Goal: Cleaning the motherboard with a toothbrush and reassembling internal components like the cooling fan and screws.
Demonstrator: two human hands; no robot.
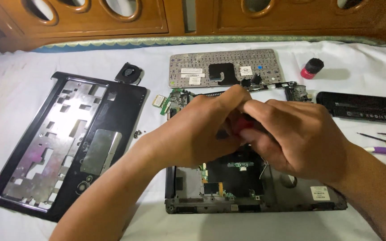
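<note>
— What lies around the open laptop base point(246, 196)?
— Left of it the black top cover point(63, 143), beyond it the upturned keyboard point(224, 67) — parts set aside, I judge.
— And the hands?
— Left hand point(197, 134) and right hand point(291, 138) meet above the base, fingers closed on a red-handled tool point(240, 125).

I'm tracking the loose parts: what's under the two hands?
Under the left hand and right hand lies the opened laptop base, circuit board exposed. Its middle is covered; a red thing shows between them.
</note>
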